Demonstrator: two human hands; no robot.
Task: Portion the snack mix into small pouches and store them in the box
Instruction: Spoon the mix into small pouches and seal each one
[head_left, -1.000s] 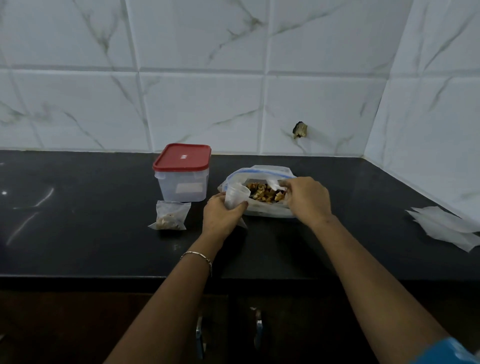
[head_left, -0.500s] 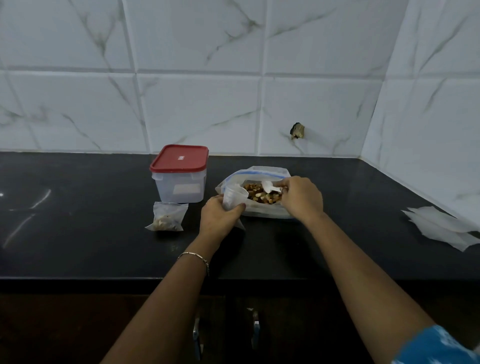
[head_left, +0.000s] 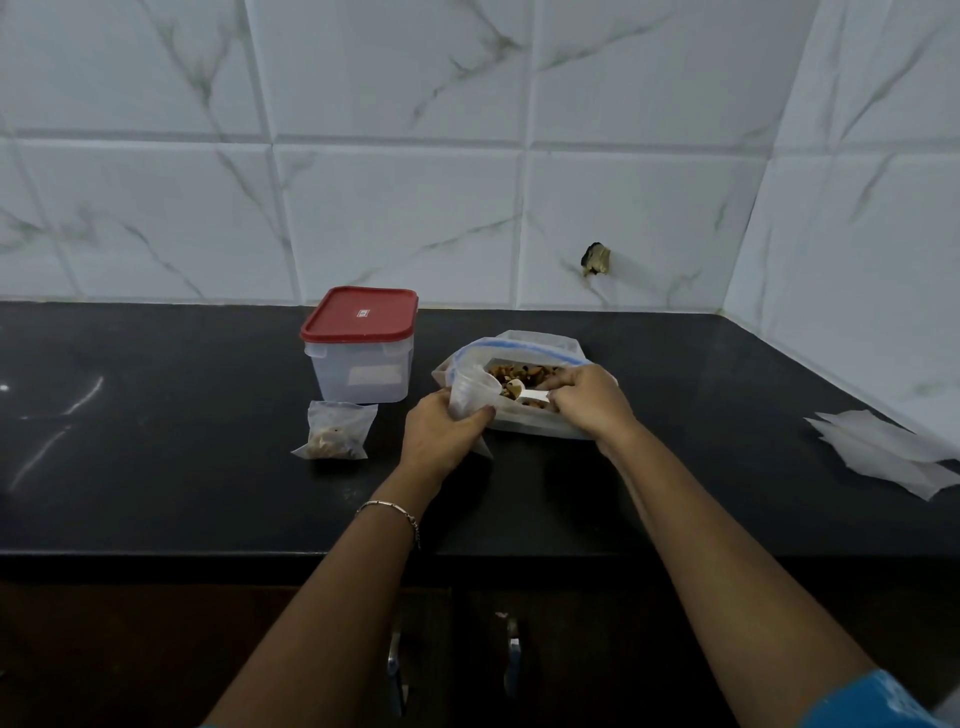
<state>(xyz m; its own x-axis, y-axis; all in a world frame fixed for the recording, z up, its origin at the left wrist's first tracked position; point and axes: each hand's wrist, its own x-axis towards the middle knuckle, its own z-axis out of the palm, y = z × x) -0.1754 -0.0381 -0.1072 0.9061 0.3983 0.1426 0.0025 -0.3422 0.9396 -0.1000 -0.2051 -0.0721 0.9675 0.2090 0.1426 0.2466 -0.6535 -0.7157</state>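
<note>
Fingers of the left hand (head_left: 445, 437) clamp a small clear plastic pouch (head_left: 469, 396) just beside the large zip-top bag of brown snack mix (head_left: 524, 349) on the black desk (head_left: 208, 447). Fingers of the right hand (head_left: 589, 404) pinch a white plastic spoon (head_left: 525, 395), seemingly loaded, at the pouch's mouth.

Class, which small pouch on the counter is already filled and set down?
The pouch in front of the red-lidded box: snack mix shows inside. The left hand holds an open pouch; the flat pouches lie far right.
</note>
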